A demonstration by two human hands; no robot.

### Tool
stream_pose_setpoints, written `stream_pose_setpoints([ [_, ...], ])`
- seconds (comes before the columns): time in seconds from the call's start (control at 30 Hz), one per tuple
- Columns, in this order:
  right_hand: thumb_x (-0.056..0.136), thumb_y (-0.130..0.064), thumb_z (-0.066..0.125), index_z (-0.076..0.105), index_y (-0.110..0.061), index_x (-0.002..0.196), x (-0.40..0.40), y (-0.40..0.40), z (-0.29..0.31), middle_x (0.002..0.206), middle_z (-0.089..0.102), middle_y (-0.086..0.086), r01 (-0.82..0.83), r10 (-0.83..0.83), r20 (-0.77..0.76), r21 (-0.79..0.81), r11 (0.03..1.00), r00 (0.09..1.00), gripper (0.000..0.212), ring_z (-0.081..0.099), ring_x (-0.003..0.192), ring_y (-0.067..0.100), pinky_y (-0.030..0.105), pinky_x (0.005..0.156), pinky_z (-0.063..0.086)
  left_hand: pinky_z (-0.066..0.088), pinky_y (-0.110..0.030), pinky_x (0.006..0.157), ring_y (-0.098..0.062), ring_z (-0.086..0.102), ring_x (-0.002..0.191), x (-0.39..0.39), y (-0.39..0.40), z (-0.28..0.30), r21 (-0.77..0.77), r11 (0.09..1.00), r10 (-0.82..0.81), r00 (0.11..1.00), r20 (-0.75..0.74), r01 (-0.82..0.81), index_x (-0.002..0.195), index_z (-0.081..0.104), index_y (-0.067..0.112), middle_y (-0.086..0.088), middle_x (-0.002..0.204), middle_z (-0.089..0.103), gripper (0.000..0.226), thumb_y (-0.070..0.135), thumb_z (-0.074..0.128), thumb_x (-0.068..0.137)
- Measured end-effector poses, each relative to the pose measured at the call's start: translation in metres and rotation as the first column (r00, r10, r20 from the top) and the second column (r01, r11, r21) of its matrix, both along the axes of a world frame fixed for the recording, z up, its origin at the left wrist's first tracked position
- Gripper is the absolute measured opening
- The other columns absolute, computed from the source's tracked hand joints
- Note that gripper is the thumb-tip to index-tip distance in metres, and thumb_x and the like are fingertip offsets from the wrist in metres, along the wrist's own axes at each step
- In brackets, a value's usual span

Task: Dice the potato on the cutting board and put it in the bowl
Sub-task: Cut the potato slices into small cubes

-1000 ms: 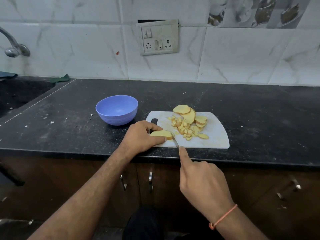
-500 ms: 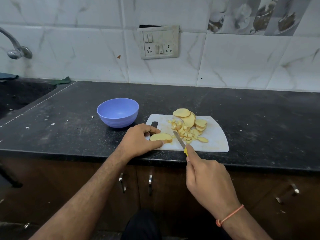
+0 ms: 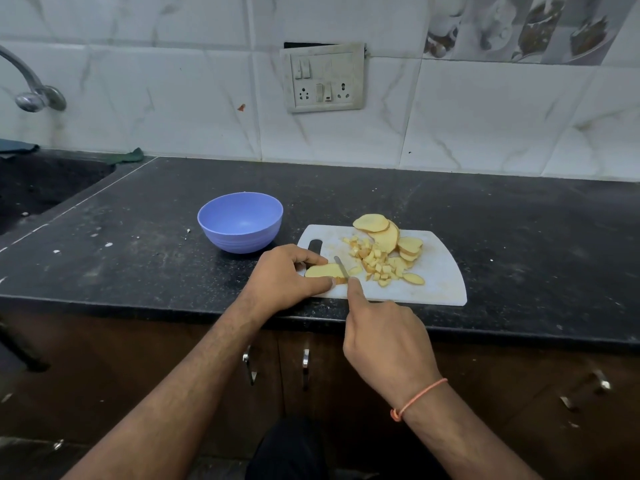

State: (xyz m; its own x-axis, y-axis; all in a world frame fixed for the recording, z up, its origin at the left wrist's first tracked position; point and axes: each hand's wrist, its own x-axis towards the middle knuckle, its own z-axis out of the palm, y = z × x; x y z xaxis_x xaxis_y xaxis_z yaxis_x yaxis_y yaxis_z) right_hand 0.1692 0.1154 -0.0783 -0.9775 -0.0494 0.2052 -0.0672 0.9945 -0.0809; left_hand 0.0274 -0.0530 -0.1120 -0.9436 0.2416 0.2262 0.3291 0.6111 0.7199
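A white cutting board (image 3: 440, 271) lies on the black counter near its front edge. My left hand (image 3: 284, 278) pinches a flat potato slice (image 3: 323, 270) at the board's left end. My right hand (image 3: 384, 337) grips a small knife (image 3: 342, 266), index finger stretched along its back, and the blade rests across the slice's right end. A heap of potato dice (image 3: 374, 259) lies mid-board, with whole potato slices (image 3: 388, 233) stacked behind it. The blue bowl (image 3: 240, 226) stands left of the board with nothing in it.
A sink (image 3: 38, 188) with a tap (image 3: 33, 93) is sunk into the counter at far left. A switch and socket plate (image 3: 323, 77) hangs on the tiled wall. Cabinet doors with metal handles (image 3: 304, 367) sit below the counter edge.
The knife has moved left and down onto the slice held by my left hand; half a second ago it was lifted and angled beside the slice. My left hand stayed in place.
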Motion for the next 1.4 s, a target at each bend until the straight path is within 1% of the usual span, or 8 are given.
stream_pose_setpoints([
  [0.1,0.108,-0.03,0.033,0.011,-0.021,0.165,0.004,0.004,-0.005,0.07,0.049,-0.003,-0.021,0.021,0.009,0.015,1.0,1.0,0.062,0.05,0.062,0.017,0.035,0.056,0.038,0.045,-0.02,0.078,-0.001,0.062,0.101,0.001,0.002,0.001,-0.008,1.0,0.01,1.0,0.006,-0.01,0.11,0.081,0.039,0.02,0.112,0.069,0.041,0.049,0.093,0.073],
  [0.27,0.107,-0.032,0.032,0.011,-0.023,0.165,0.022,0.013,-0.02,0.065,0.054,-0.007,-0.08,0.081,-0.054,0.027,0.996,0.995,0.062,0.05,0.054,0.013,0.032,0.05,0.042,0.044,-0.02,0.079,-0.002,0.062,0.102,0.003,0.003,0.002,-0.003,1.0,0.022,1.0,0.013,-0.022,0.11,0.081,0.039,0.02,0.113,0.07,0.041,0.051,0.093,0.072],
  [0.4,0.096,-0.028,0.059,0.049,-0.017,0.152,0.036,0.03,-0.022,0.047,0.039,-0.013,-0.056,0.058,-0.041,0.038,0.998,0.997,0.058,0.029,0.036,0.007,0.023,0.037,0.018,0.047,-0.023,0.082,-0.002,0.061,0.102,0.003,0.001,0.002,-0.005,1.0,0.009,1.0,0.01,-0.009,0.112,0.081,0.04,0.019,0.114,0.069,0.043,0.053,0.092,0.073],
  [0.5,0.088,-0.024,0.073,0.062,-0.016,0.141,0.036,0.04,-0.023,0.046,0.029,-0.016,-0.047,0.048,-0.107,0.009,0.999,0.993,0.055,0.017,0.035,0.007,0.018,0.039,0.005,0.046,-0.022,0.081,-0.003,0.062,0.102,0.003,-0.001,0.001,0.0,1.0,-0.004,1.0,0.006,0.004,0.113,0.08,0.04,0.02,0.114,0.07,0.045,0.055,0.092,0.072],
  [0.63,0.098,-0.028,0.061,0.054,-0.02,0.148,0.033,0.046,-0.019,0.047,0.038,-0.015,-0.02,0.009,-0.106,-0.104,0.994,0.994,0.051,0.034,0.035,0.007,0.02,0.036,0.025,0.043,-0.017,0.076,0.001,0.062,0.096,0.005,-0.005,0.005,-0.008,0.999,-0.039,0.999,0.019,0.04,0.124,0.077,0.039,0.024,0.114,0.072,0.054,0.056,0.09,0.074],
  [0.77,0.103,-0.032,0.048,0.049,-0.023,0.152,0.028,0.042,-0.013,0.048,0.038,-0.016,-0.028,0.008,-0.138,-0.142,0.989,0.99,0.05,0.038,0.038,0.007,0.017,0.04,0.019,0.04,-0.013,0.068,0.002,0.059,0.081,0.005,-0.009,0.008,-0.044,0.997,-0.064,0.998,0.021,0.065,0.127,0.074,0.038,0.026,0.107,0.073,0.051,0.046,0.088,0.078],
  [1.1,0.108,-0.037,0.031,0.028,-0.028,0.162,0.006,0.013,-0.002,0.069,0.057,-0.01,-0.059,0.045,-0.096,-0.15,0.987,0.994,0.054,0.056,0.061,0.01,0.03,0.057,0.048,0.037,-0.006,0.061,0.012,0.055,0.07,0.002,-0.007,0.002,0.041,0.997,-0.072,0.997,0.022,0.071,0.121,0.078,0.035,0.023,0.1,0.077,0.05,0.043,0.094,0.075],
  [1.4,0.107,-0.027,0.035,0.006,-0.02,0.165,0.001,-0.004,-0.006,0.07,0.053,-0.003,-0.007,0.006,0.032,0.041,0.999,0.999,0.066,0.05,0.059,0.015,0.033,0.049,0.034,0.04,-0.006,0.066,0.017,0.062,0.083,-0.003,-0.005,-0.001,0.039,0.999,-0.023,0.998,0.064,0.021,0.118,0.079,0.037,0.026,0.101,0.077,0.05,0.046,0.095,0.072],
])
